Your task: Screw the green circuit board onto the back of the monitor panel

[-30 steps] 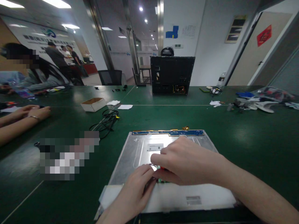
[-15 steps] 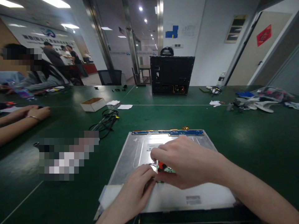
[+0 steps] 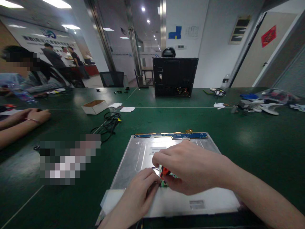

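Note:
A flat silver display panel (image 3: pixel 130 159) lies back side up on the table in front of me, with a long blue circuit strip (image 3: pixel 190 135) along its far edge. My right hand (image 3: pixel 188 168) is closed round a small red-and-black tool handle (image 3: pixel 166 170), held over a green circuit board (image 3: pixel 164 183) on the panel. The tool's tip is hidden. Beside it, my left hand (image 3: pixel 143 187) rests on the panel with its fingers bent together at the board's left side. Thin dark wires run by its fingertips; whatever those fingers pinch is hidden.
Black cables (image 3: pixel 107 125) lie left of the panel, near an open white box (image 3: pixel 94 107). A large black monitor housing (image 3: pixel 175 76) stands at the back. Another person's hands (image 3: pixel 35 117) rest at the left. Assorted parts (image 3: pixel 252 105) lie at the far right.
My right hand has turned slightly with the tool, its thumb lifting a little, so more of the red handle and green board shows. My left hand stays almost in place.

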A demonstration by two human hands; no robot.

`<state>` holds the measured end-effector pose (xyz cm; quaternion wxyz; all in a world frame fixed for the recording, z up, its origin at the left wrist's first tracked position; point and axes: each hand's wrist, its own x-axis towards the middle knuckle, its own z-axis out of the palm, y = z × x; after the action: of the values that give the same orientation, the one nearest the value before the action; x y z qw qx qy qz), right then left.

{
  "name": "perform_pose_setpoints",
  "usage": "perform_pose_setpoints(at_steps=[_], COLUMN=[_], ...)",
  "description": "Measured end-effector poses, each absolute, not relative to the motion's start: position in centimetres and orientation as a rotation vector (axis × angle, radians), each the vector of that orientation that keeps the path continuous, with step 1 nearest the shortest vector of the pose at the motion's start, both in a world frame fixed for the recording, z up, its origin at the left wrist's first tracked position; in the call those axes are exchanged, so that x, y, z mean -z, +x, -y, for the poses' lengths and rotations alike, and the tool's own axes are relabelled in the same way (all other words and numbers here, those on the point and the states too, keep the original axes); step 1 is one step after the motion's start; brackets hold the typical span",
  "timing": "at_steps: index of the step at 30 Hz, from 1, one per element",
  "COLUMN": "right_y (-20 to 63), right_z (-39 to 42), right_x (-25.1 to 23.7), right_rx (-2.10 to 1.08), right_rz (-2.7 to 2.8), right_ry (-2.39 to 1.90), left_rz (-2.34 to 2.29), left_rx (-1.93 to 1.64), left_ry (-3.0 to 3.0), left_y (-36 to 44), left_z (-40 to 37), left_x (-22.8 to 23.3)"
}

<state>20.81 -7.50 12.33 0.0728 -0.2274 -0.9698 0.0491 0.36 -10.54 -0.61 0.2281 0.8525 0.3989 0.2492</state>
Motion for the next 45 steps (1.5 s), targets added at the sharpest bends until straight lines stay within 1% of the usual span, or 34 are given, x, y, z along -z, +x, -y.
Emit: perform_pose_setpoints(at_steps=[7,13,21,27,34,45], right_y=[20.81,20.85,20.95,20.88,20.92,20.91], right_z=[7.21,7.18,7.50,7.18,7.26,7.24], right_x=[-12.08,-11.87,-12.32,-12.17,-12.20,-12.29], right_rx=[-0.075,0.034,-0.122,-0.032,-0.002,-0.049], right_rz=[2.906,2.910,2.926,2.946,2.934,2.939], right_ry=[-0.761,-0.705,-0.620,-0.647,-0.682,-0.579], left_rz=[-1.071,-1.088,-1.101,-1.084,-1.075,-1.101], left_rx=[-0.714,-0.729,-0.683,-0.709,-0.746,-0.704], left_ry=[2.340,2.374,2.354,2.352,2.390,2.337], left_y=[0.20,0.22,0.19,0.05,0.17,0.19], left_z=[10.69,10.57,10.66,10.55,10.49,10.76], left_x=[1.15,1.10,0.75,1.42,1.35,0.81])
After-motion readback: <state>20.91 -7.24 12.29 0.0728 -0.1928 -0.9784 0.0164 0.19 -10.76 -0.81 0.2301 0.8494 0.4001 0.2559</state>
